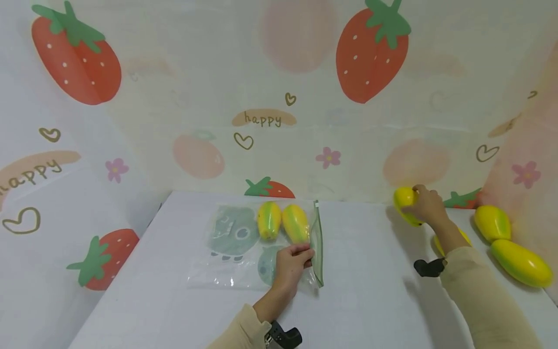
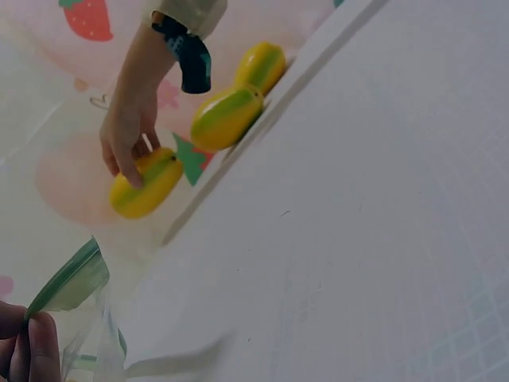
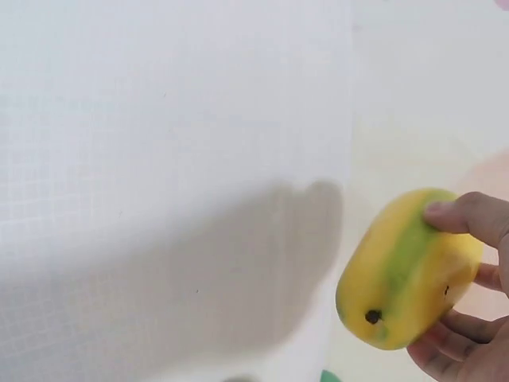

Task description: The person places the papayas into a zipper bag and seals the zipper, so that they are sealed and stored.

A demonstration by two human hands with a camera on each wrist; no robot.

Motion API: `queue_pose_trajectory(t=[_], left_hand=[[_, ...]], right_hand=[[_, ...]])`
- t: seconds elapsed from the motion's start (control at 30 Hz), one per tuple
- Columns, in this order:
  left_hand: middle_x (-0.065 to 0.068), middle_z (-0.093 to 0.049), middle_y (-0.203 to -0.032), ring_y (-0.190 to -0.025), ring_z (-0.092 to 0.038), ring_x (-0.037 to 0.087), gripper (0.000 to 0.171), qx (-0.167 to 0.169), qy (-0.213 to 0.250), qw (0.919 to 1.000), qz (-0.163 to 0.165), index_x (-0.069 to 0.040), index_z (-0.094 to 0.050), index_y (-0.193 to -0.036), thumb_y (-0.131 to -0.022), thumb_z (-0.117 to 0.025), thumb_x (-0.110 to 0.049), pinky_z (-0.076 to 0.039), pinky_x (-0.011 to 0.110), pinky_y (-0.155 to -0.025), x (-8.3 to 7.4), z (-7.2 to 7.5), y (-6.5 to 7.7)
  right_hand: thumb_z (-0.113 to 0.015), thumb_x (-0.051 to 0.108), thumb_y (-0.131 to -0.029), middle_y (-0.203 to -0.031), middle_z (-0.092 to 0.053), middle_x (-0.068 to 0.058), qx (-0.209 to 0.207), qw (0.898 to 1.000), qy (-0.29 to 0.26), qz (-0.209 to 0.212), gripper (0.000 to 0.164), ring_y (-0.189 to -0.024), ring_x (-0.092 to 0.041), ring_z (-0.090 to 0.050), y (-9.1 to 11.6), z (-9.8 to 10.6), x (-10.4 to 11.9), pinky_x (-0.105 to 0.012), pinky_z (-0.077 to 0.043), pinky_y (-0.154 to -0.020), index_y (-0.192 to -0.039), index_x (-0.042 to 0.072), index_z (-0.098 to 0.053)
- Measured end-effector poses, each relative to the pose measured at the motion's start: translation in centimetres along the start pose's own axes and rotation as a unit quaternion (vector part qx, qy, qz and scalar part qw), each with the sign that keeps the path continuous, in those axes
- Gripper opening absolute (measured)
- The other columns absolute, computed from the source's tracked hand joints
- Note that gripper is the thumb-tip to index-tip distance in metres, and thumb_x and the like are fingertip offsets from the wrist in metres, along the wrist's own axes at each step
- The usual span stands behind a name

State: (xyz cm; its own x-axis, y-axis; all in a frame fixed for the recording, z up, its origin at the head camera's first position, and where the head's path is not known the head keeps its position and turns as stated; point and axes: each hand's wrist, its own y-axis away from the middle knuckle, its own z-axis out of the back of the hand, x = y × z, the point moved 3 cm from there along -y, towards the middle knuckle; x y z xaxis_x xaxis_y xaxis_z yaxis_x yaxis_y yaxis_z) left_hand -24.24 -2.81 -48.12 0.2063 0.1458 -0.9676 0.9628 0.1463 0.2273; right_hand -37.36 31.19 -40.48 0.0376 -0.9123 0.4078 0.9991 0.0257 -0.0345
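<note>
My right hand grips a yellow-green papaya above the far right part of the table; in the right wrist view the thumb lies across the papaya and its dark stem spot shows. With my left hand I pinch the edge of a clear zip bag near its green-edged opening. Inside the bag are two papayas, one left and one right. The left wrist view shows the thumb and fingers on the bag's green rim.
On the right of the table lie two papayas, one behind and one in front. Another papaya is partly hidden by my right forearm. A curtain printed with strawberries stands behind the white table.
</note>
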Motion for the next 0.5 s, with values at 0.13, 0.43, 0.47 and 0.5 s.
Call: queue_pose_trajectory(t=[0.13, 0.43, 0.47, 0.5], left_hand=[[0.009, -0.07, -0.095, -0.072, -0.063, 0.007, 0.023, -0.003, 0.004, 1.0, -0.006, 0.004, -0.07, -0.106, -0.085, -0.071, -0.004, -0.058, 0.023, -0.068, -0.1, 0.0, 0.1], [0.009, -0.071, -0.097, -0.074, -0.063, 0.008, 0.025, -0.005, 0.007, 0.9999, -0.005, 0.004, -0.07, -0.108, -0.085, -0.072, -0.006, -0.058, 0.024, -0.069, -0.2, 0.1, 0.2], [0.009, -0.07, -0.097, -0.074, -0.063, 0.008, 0.025, -0.006, 0.006, 1.0, -0.004, 0.004, -0.07, -0.108, -0.085, -0.072, -0.006, -0.058, 0.024, -0.069, -0.2, 0.1, 0.2], [0.009, -0.07, -0.097, -0.074, -0.064, 0.008, 0.025, -0.007, 0.006, 1.0, -0.003, 0.004, -0.07, -0.108, -0.085, -0.072, -0.006, -0.058, 0.023, -0.069, -0.2, 0.1, 0.3]], right_hand=[[-0.068, 0.025, -0.085, -0.118, -0.047, -0.041, 0.005, 0.999, -0.033, 0.01, 0.072, -0.103, -0.051, -0.048, 0.4, 0.1, 0.8, -0.056, -0.045, -0.081, -0.137, -0.012, -0.033], [-0.066, 0.03, -0.09, -0.129, -0.045, -0.04, 0.039, 0.991, -0.127, -0.01, 0.076, -0.107, -0.048, -0.055, 2.1, -1.9, 1.9, -0.044, -0.058, -0.079, -0.146, -0.006, -0.028], [-0.066, 0.031, -0.09, -0.13, -0.044, -0.04, 0.042, 0.99, -0.133, -0.012, 0.077, -0.108, -0.048, -0.055, 2.3, -2.1, 2.0, -0.044, -0.058, -0.08, -0.146, -0.005, -0.027], [-0.066, 0.031, -0.091, -0.131, -0.044, -0.039, 0.044, 0.989, -0.137, -0.013, 0.077, -0.109, -0.048, -0.054, 2.5, -2.3, 2.2, -0.044, -0.058, -0.081, -0.146, -0.004, -0.027]])
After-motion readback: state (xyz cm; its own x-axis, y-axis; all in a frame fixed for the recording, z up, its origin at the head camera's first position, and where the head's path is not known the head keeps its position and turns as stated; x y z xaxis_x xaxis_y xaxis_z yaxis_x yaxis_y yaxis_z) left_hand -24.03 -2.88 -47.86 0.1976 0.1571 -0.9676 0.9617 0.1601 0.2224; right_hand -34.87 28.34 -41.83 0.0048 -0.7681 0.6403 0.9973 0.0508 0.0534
